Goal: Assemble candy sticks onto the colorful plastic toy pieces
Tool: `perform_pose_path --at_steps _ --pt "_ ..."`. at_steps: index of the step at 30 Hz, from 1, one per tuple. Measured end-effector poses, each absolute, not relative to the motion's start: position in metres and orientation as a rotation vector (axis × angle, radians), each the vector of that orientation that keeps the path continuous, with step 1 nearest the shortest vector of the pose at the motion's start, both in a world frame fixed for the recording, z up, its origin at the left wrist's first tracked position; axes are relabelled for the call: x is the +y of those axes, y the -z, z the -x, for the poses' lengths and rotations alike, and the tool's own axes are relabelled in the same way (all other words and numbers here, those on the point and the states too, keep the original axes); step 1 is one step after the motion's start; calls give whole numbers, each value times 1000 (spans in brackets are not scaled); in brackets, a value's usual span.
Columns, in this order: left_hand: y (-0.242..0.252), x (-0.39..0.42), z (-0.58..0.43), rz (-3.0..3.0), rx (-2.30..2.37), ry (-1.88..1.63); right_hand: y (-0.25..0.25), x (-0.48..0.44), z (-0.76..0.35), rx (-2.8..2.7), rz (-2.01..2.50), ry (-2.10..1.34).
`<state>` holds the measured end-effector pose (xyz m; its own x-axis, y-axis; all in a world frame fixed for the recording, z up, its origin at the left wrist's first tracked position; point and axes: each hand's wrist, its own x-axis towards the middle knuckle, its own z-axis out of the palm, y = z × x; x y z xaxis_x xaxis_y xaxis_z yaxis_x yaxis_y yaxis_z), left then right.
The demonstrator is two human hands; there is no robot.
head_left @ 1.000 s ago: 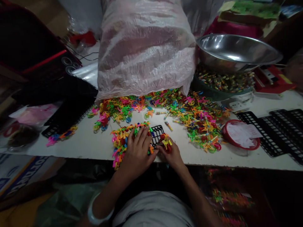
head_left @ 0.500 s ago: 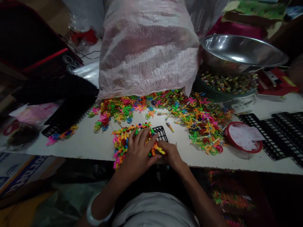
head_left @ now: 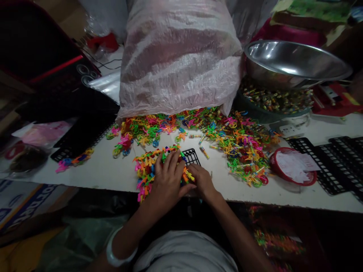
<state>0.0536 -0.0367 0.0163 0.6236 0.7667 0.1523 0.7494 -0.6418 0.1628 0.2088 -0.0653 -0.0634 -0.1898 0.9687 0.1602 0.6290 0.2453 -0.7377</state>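
text: none legible | printed sheet [head_left: 17, 211] lower left: blue letters, cut off, too blurred to read

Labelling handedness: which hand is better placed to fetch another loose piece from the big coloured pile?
Likely right: the right hand lies on the side nearer the pile of small coloured plastic pieces, while the left hand rests flat on the black plastic grid tray.

Glossy steel bowl [head_left: 295, 62]; crinkled translucent plastic sack [head_left: 178, 56]; bright plastic toy pieces [head_left: 235, 139] (slightly shiny); black plastic grid tray [head_left: 191, 156]; matt white desk [head_left: 113, 172].
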Motion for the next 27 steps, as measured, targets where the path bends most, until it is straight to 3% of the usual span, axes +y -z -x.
perform_pose_path --at_steps 12,15,19,22,27 --pt "-10 -32 -59 -2827 1355 -508 64 -65 -205 -1713 1459 -744" --pt "-10 -33 -54 -2839 1295 -543 49 -72 -250 -1559 1593 -477" --pt "-8 -36 -45 -2863 1171 -532 28 -71 -334 -1194 2186 122" --pt "-8 -37 -43 -2861 1174 -520 23 -57 -374 -1171 2421 97" --pt "-10 -37 -41 -2866 1172 -457 27 -40 -377 -1222 2371 12"
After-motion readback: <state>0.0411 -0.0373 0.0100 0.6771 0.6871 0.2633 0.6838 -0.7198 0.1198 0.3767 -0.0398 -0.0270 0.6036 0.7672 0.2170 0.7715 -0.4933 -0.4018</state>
